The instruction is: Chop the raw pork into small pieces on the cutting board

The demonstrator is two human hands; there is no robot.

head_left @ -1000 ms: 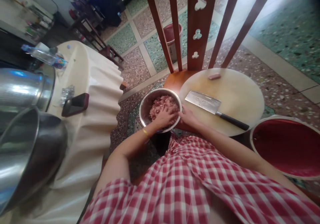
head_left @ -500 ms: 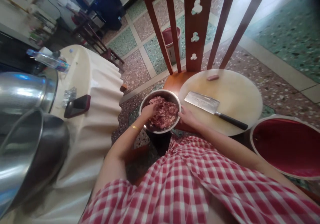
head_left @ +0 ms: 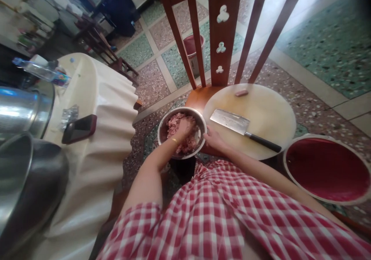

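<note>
A metal bowl [head_left: 160,136] of pink minced meat [head_left: 174,125] is in front of me, just left of the round cutting board [head_left: 269,109]. My left hand [head_left: 185,127], a gold bracelet at its wrist, reaches down into the bowl. Its fingers are curled into the mince at the right side, their tips hidden. My right hand [head_left: 213,137] grips the bowl's right rim. A cleaver [head_left: 230,121] lies flat on the board, its black handle towards me. Near the board's far edge is a small pinkish piece [head_left: 241,93], perhaps meat or sausage.
The board rests on a wooden chair [head_left: 199,94] with a slatted back. A red-lined bucket [head_left: 327,169] stands at right, and another bucket [head_left: 193,47] behind the chair. Left, a cloth-covered table [head_left: 113,117] carries a phone [head_left: 79,128], a plastic bottle [head_left: 42,71] and large metal pots [head_left: 43,175].
My left hand has moved from the left side of the bowl to the right through the mince, baring some bowl wall there. My right hand stays on the rim. The view has shifted slightly.
</note>
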